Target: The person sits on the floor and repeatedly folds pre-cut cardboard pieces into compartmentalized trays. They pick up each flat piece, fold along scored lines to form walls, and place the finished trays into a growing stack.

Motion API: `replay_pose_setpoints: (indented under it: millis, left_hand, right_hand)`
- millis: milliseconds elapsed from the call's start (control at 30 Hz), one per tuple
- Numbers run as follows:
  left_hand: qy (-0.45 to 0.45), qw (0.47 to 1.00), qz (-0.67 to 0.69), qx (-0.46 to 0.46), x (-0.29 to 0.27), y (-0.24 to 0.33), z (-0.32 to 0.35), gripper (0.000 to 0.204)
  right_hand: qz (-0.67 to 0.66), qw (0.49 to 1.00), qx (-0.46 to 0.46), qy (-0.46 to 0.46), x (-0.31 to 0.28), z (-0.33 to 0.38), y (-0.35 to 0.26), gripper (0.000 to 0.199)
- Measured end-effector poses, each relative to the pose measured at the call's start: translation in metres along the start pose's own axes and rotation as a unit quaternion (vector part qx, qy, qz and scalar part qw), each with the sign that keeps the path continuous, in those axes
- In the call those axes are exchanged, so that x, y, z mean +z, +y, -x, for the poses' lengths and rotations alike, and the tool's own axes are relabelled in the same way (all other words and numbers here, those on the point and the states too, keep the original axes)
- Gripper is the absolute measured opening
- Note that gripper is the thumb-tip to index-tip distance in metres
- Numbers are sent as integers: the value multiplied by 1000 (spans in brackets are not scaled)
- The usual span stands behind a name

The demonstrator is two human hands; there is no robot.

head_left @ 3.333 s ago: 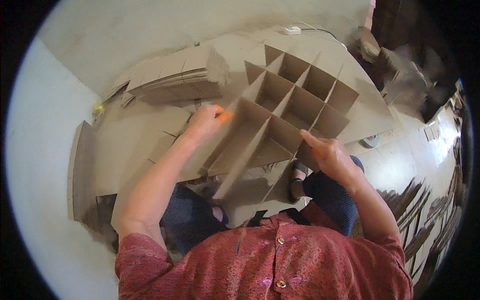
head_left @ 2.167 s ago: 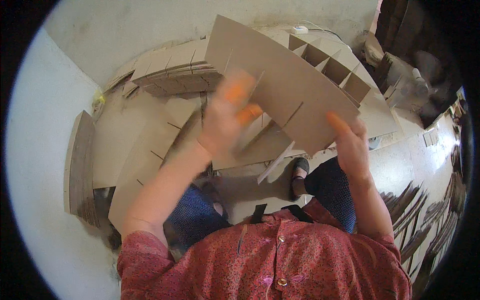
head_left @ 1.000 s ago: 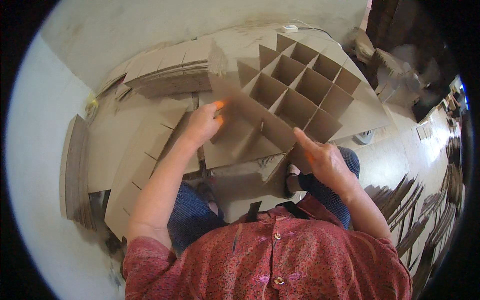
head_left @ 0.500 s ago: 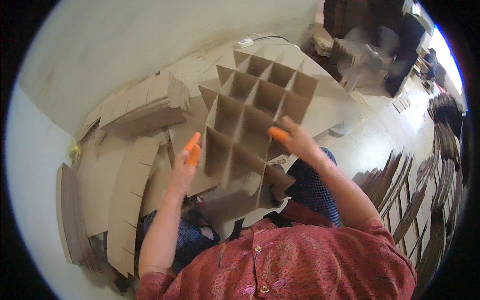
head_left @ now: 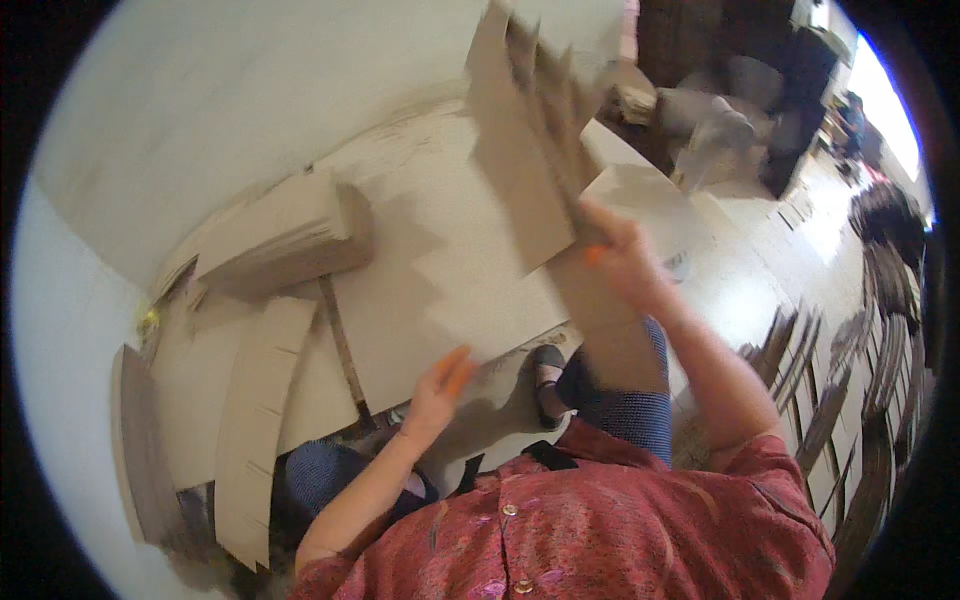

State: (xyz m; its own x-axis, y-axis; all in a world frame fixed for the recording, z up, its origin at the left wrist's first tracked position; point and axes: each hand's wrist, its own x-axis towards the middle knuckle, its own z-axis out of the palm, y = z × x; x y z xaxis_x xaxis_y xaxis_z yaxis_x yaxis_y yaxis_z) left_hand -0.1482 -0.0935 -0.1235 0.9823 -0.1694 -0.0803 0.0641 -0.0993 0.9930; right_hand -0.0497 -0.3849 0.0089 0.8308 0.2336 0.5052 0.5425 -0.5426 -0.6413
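A brown cardboard box divider (head_left: 515, 150), its crossed strips folded nearly flat, is lifted and tilted over the far side of the table. My right hand (head_left: 630, 262) closes on its near end, and part of the cardboard hangs down toward my right knee. Motion blurs both the divider and this hand. My left hand (head_left: 440, 392) is at the table's near edge, away from the divider, its fingers stretched out and holding nothing. Orange finger covers show on both hands.
On the pale table (head_left: 420, 290), a stack of cardboard strips (head_left: 285, 235) lies at the far left. Slotted strips (head_left: 262, 420) lean nearer to me, beside another upright stack (head_left: 145, 450). Rows of folded cardboard (head_left: 840, 400) stand on the floor at right. A fan (head_left: 725, 125) stands beyond the table.
The divider, spread as an open grid before, is now folded together and raised to the far side in my right hand. My left hand has moved right and nearer to me.
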Motion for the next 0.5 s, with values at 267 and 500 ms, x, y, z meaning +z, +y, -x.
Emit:
replay_pose_setpoints:
  millis: [267, 500]
  left_hand:
    - [260, 852, -382, 245, -144, 52, -49, 43]
    - [236, 708, -663, 60, -211, 123, -120, 79]
  right_hand:
    - [363, 932, -9, -12, -45, -32, 41, 61]
    - [526, 810, 163, -199, 10, 59, 176, 45]
